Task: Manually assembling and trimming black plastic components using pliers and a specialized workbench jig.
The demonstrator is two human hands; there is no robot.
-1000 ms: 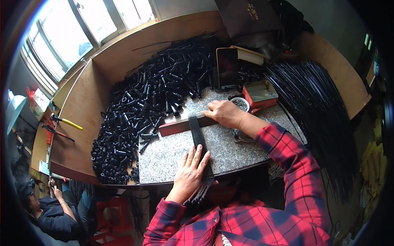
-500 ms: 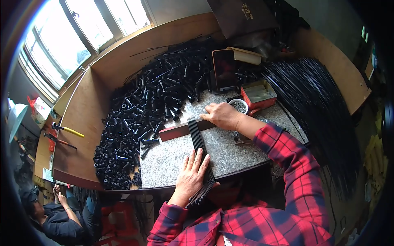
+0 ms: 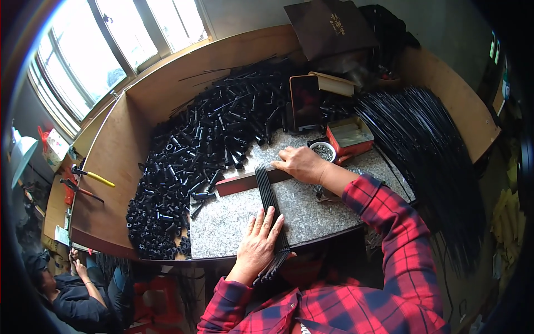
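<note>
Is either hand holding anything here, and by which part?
The left hand holds the thin black rods toward their body-side ends; whether the right hand grips the dark red bar cannot be told.

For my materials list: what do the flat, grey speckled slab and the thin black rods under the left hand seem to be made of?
Flat, grey speckled slab: probably smooth granite, judging by its mineral-like mottling; imitation possible.
Thin black rods: perhaps plastic or coated metal, with faint shine along their lengths; core not visible.

Head-worn fisheye, near, looking down on workbench (image 3: 222, 231).
</note>
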